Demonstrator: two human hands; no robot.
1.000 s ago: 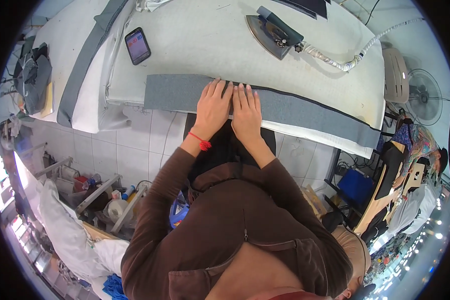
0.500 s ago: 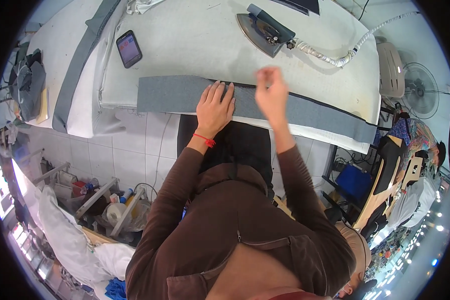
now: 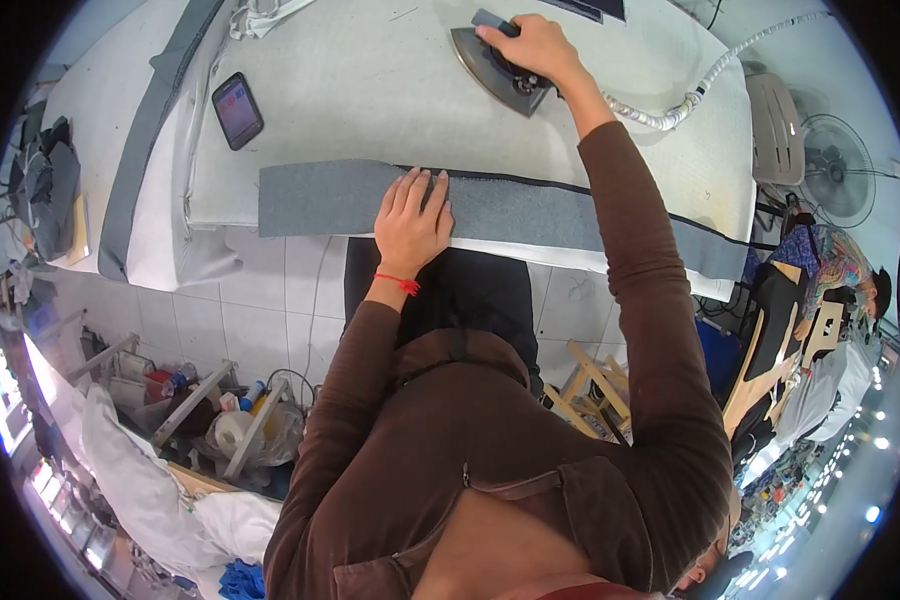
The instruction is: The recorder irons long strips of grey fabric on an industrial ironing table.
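Currently, the left hand (image 3: 413, 220) is resting palm-down on a long grey fabric strip with a dark band along its far edge (image 3: 315, 200), its fingers lying straight and slightly spread, pressing flat rather than gripping, with the fingertips touching near the band. The strip is lying lengthwise along the near edge of a padded table covered in off-white cloth (image 3: 340, 110), and the left hand is covering a part somewhat left of its middle. A red cord bracelet (image 3: 402, 281) is circling the left wrist. The right hand (image 3: 540, 48) is reaching across the strip to the far side and gripping the handle of a metal-soled iron with a dark body (image 3: 482, 70); the thumb side is showing while some fingers are staying out of sight. The iron is sitting well apart from the strip, and a white-wrapped hose (image 3: 670, 120) is curving away to its right. A dark smartphone with a lit screen (image 3: 238, 112) is lying left of the iron, beyond the strip. Farther left, another long grey fabric piece (image 3: 135, 190) is stretching along the table.
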